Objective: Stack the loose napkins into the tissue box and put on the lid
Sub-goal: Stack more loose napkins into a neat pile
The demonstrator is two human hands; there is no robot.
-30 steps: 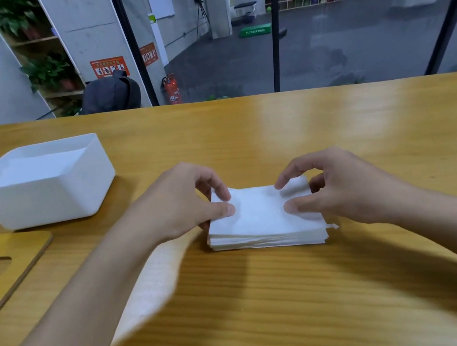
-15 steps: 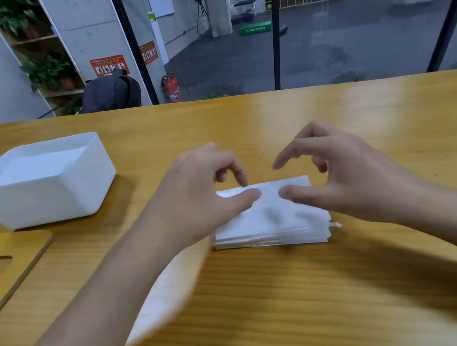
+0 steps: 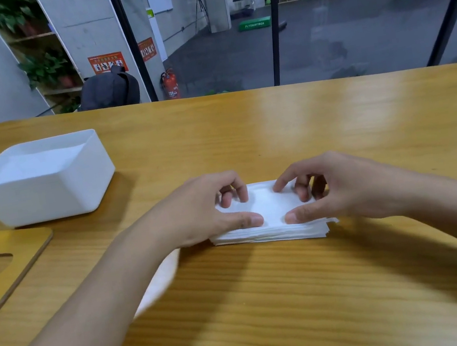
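Observation:
A stack of white napkins (image 3: 271, 212) lies flat on the wooden table (image 3: 290, 133) in the middle. My left hand (image 3: 197, 210) holds its left part, thumb at the near edge and fingers curled over the far edge. My right hand (image 3: 343, 184) mirrors it on the right part. The two thumb tips nearly meet on top. The open white tissue box (image 3: 45, 195) stands at the left, apart from the stack. Its wooden lid (image 3: 19, 274), with an oval cut-out, lies flat in front of the box.
Another white napkin (image 3: 160, 282) lies on the table, mostly hidden under my left forearm. Beyond the table's far edge are glass panes, a dark backpack (image 3: 109, 88) and a red fire extinguisher (image 3: 171, 84).
Both hands had lifted a little off the stack half a second ago. Now they are down on it again, closer together, thumbs and fingers closing over its near and far edges.

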